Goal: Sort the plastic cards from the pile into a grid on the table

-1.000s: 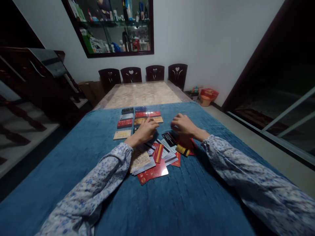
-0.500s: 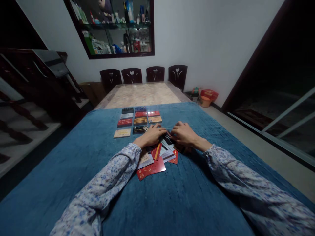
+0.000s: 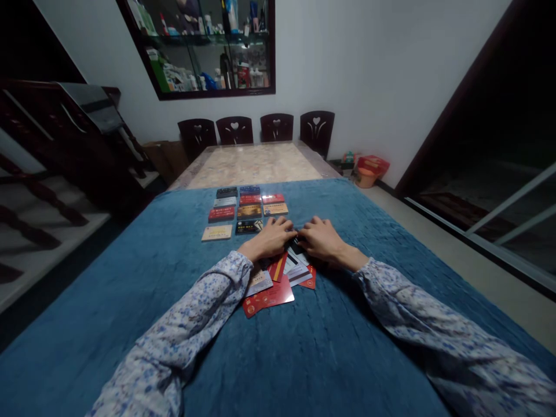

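A loose pile of plastic cards (image 3: 278, 278) lies on a blue cloth (image 3: 330, 347) before me, red, white and black ones overlapping. My left hand (image 3: 271, 238) and my right hand (image 3: 319, 238) rest side by side on the pile's far edge, fingers curled down and pressed on a black card (image 3: 297, 245) between them. Beyond the hands, several cards (image 3: 248, 206) are laid out in neat rows. A beige card (image 3: 216, 233) ends the nearest row at the left.
The blue cloth covers the near half of a long table; the far half shows bare marble (image 3: 254, 163). Several dark chairs (image 3: 256, 128) stand at its far end. A glass cabinet (image 3: 208, 46) hangs on the wall, a red basin (image 3: 370, 168) sits on the floor at right.
My left hand drew back from the laid-out rows to the pile. My right hand shifted left to meet it, and both now press on the black card.
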`<state>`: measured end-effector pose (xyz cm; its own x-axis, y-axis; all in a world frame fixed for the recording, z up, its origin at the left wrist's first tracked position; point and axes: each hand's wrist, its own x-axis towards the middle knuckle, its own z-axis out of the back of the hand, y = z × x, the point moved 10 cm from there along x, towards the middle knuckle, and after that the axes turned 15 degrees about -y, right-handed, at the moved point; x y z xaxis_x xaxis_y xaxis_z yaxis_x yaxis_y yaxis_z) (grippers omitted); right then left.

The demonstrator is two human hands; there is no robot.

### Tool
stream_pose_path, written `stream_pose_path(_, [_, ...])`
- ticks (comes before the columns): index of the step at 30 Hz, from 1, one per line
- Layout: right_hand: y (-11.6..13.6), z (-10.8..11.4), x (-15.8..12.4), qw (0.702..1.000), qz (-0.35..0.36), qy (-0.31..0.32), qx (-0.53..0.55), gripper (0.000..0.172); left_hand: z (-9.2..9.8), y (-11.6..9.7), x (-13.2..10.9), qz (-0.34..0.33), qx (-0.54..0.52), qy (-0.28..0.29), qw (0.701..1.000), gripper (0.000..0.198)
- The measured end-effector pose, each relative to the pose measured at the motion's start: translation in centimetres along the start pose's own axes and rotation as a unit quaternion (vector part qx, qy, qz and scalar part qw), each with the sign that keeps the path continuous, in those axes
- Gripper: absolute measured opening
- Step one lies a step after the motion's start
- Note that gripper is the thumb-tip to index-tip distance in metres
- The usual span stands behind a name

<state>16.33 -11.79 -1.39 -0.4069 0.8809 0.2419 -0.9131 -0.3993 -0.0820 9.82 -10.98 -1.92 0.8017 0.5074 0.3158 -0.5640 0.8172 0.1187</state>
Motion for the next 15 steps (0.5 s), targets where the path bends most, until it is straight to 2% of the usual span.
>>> stream_pose_path(4, [0.24,0.13,0.12,1.0,-0.011,0.001,-0.003,0.03,0.48,-0.66,0.16,-0.005,-0.003,-0.014,1.0,0.028])
stream_pose_path(12, [-0.24,0.5,0.03,0.999,-0.032,0.022,0.024,0.031,0.48,-1.11,0.42,0.032,-0.019,-0.002,0.999,0.056])
stream_pose_path(15, [-0.67,0.71,0.3,0.999,-0.025,0.024,0.029,0.034,0.49,-0.95,0.51,0.049,-0.012,0.004,0.999,0.056])
